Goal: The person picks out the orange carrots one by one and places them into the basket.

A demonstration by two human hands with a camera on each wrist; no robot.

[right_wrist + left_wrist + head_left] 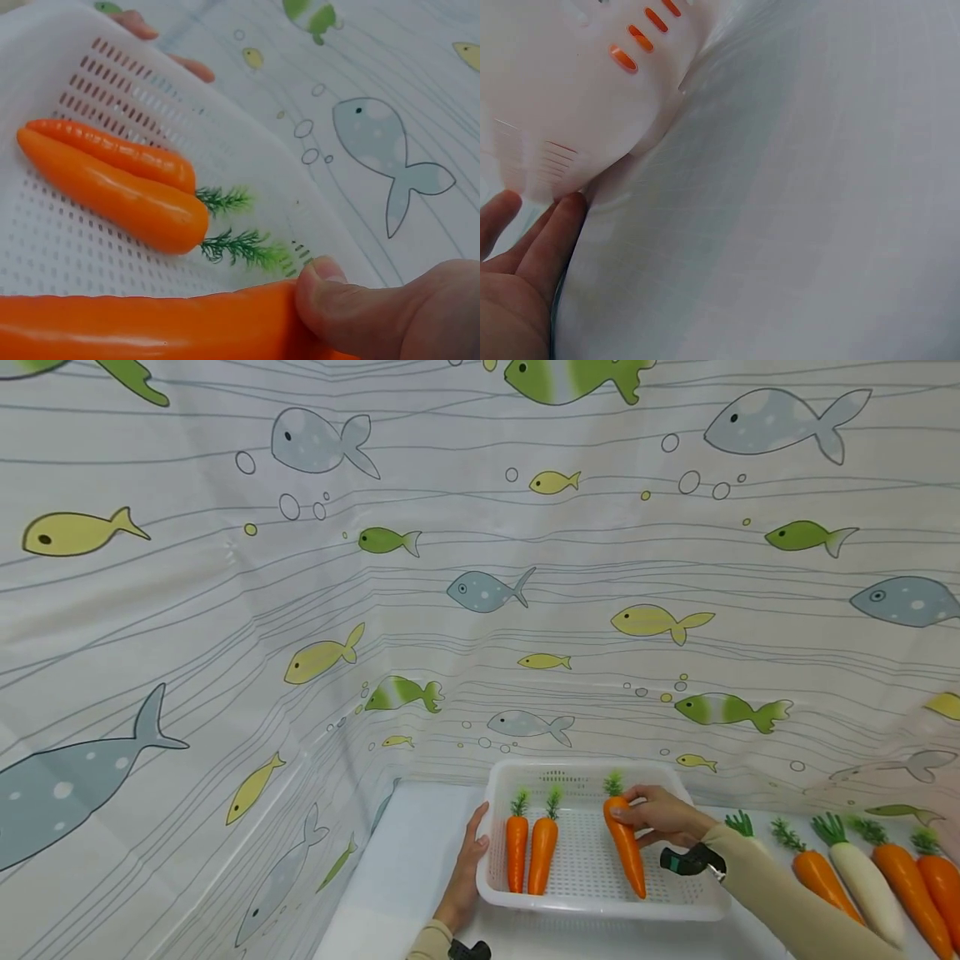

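My right hand (660, 814) pinches an orange carrot (626, 852) with a green leafy top near its upper end, over the right part of a white perforated plastic basket (585, 910). In the right wrist view the thumb (330, 292) presses on this carrot (150, 326). Two more carrots (112, 187) lie side by side at the basket's left, tops toward the back. Against the basket's left outer wall rests my left hand (468, 860), its fingers fairly straight. The left wrist view shows those fingers (555, 232) touching the wall below the rim.
Right of the basket, on the white table (420, 827), lie a white radish (866, 881), another partly hidden green-topped vegetable (741, 825) and several carrots (825, 881). A white sheet with fish prints (585, 693) hangs behind and to the left.
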